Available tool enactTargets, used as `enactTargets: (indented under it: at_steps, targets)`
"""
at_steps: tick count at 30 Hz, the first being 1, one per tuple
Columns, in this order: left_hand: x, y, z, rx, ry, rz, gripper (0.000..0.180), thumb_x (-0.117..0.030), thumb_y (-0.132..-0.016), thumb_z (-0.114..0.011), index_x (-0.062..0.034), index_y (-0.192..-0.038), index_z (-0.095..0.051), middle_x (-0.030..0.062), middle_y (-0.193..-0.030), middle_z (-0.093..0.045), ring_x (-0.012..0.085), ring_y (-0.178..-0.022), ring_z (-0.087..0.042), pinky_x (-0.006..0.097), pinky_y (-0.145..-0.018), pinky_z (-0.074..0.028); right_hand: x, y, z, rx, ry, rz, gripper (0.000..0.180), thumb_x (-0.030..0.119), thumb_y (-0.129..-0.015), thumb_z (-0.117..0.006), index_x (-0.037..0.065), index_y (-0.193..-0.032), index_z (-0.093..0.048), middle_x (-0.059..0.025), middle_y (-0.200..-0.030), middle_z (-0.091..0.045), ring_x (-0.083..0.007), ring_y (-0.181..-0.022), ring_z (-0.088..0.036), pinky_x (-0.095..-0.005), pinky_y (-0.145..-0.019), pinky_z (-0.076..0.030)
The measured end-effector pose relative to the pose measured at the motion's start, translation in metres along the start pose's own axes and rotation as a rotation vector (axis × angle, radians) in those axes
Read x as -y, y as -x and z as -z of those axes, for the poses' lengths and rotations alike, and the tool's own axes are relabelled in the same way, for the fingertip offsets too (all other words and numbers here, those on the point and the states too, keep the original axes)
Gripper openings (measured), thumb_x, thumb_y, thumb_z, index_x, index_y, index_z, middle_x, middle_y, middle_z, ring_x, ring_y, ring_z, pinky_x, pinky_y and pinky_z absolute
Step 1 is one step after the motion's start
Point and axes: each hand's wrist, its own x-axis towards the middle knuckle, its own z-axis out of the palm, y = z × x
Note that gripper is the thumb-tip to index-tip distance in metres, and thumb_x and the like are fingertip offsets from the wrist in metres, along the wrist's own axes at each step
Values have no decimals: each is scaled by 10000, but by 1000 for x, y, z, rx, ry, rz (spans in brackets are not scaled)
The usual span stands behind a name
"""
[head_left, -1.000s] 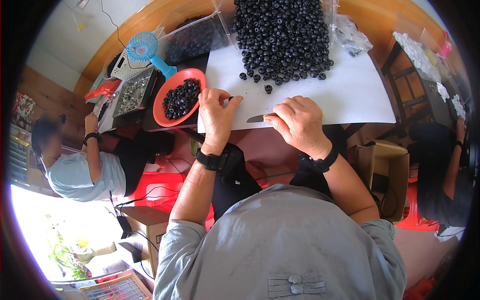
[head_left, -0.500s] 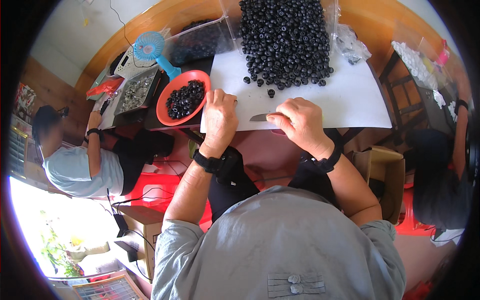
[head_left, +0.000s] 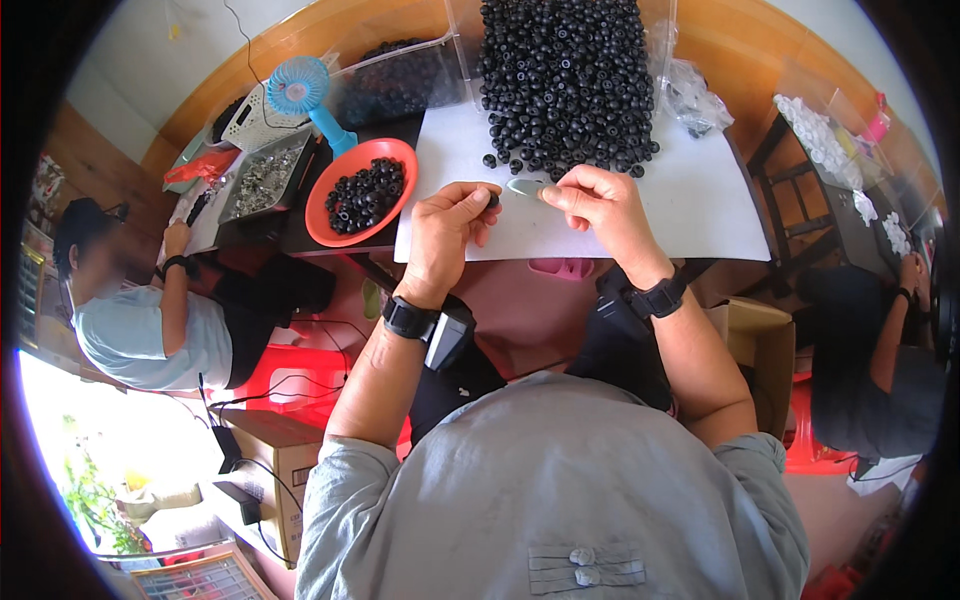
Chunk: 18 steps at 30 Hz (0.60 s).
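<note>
Right now I see my left hand [head_left: 445, 225] pinched shut on a small black bead [head_left: 492, 199], holding it just above the near edge of the white sheet [head_left: 700, 200] that covers the counter [head_left: 760, 45]. My right hand [head_left: 600, 205] is closed around a slim pale tool [head_left: 524, 186], its tip pointing at the bead, the two nearly touching; whether they actually meet I cannot tell. Both wrists carry black watches.

As for progress, I judge the work far from finished. A big heap of black beads [head_left: 565, 80] lies on the sheet just beyond my hands, with a few strays at its near fringe. The orange bowl [head_left: 330, 225] to my left, partly off the sheet, holds only a modest layer of the same beads, so if that is where handled pieces go, the small share is done and the large share is left. A clear tub [head_left: 395, 85] behind the bowl also holds dark beads, beside a blue hand fan [head_left: 300, 90] and a tray of small metal parts [head_left: 262, 180].

Another person in a light blue shirt [head_left: 130, 330] sits at the left; someone else in dark clothes [head_left: 870, 380] sits at the right
</note>
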Motion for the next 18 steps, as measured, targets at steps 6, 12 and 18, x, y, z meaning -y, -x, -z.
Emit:
enactTargets:
  at_steps: [6,12,18]
  targets:
    - [7,-3,12,116,354,80,251,-86,-1047,-593,67,-1224,-683,106,-988,-687,156,-850,-627,262,-675,-480,6,10,2,-135,295,122,299,301,-904,-785,34,-789,-713,-46,-572,-572,-117,-525,-513,-311,-527,-400]
    - [13,-4,-1,171,386,73,264,-53,-1048,-571,84,-1255,-660,119,-1021,-681,181,-893,-629,298,-722,-505,-12,0,6,-124,309,1,364,379,-913,-765,32,-807,-731,-70,-592,-595,-140,-535,-523,-333,-539,-403]
    - [16,-6,3,236,475,77,265,-18,-1048,-543,90,-1267,-644,133,-1046,-674,195,-904,-628,314,-744,-517,-11,3,2,-122,282,6,361,369,-914,-773,27,-808,-733,-39,-583,-568,-107,-547,-503,-315,-539,-397]
